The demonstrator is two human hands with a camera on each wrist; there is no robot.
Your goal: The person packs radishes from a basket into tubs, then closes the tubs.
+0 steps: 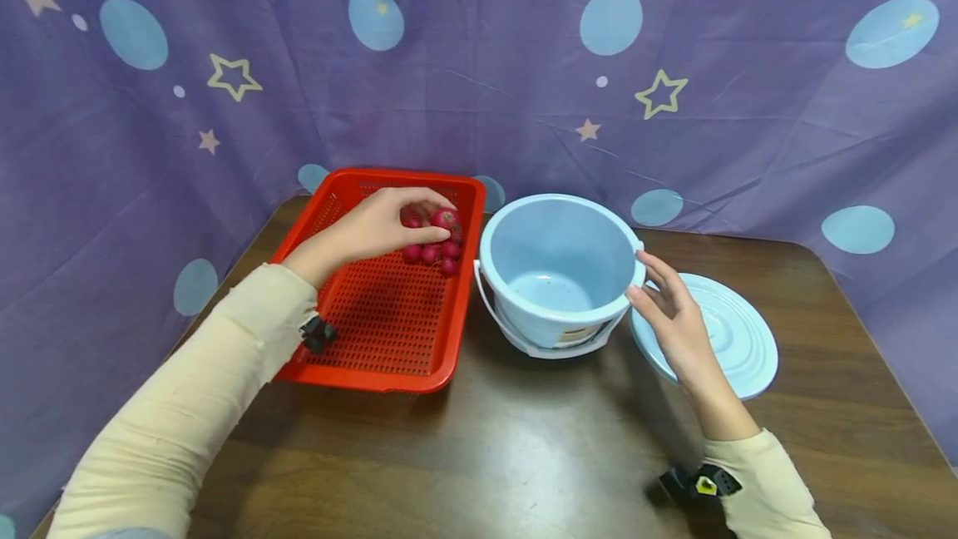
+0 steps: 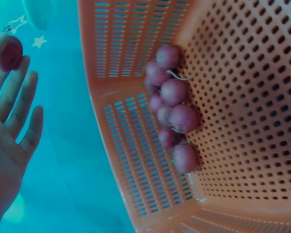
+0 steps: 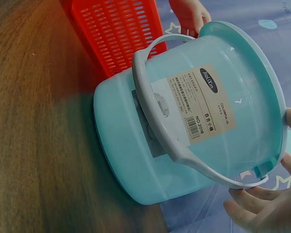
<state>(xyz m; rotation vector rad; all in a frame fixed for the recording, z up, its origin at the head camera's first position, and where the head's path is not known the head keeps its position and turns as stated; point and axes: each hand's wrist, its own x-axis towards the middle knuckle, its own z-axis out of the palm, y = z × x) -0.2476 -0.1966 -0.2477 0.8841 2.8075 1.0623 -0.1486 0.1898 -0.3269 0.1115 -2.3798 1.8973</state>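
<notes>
My left hand (image 1: 377, 225) pinches a red radish (image 2: 11, 54) between thumb and fingertips, above the back right of the red plastic basket (image 1: 441, 377). Several more radishes (image 2: 183, 119) with short stem ends and thin roots lie bunched against one side of the basket. A light blue bucket (image 1: 524, 316) stands upright to the right of the basket. Its pale handle (image 3: 150, 104) hangs down at the front. At the bucket's right side, my right hand (image 1: 676, 318) holds the rim with thumb and fingers. The inside shows no radishes, only small glints on its floor.
A round light blue lid (image 1: 737, 335) lies on the brown wooden table (image 1: 509, 447), right of the bucket and partly behind my right hand. Behind the table hangs a purple cloth (image 1: 479, 65) with stars and blue dots. Small dark cameras are strapped to both wrists.
</notes>
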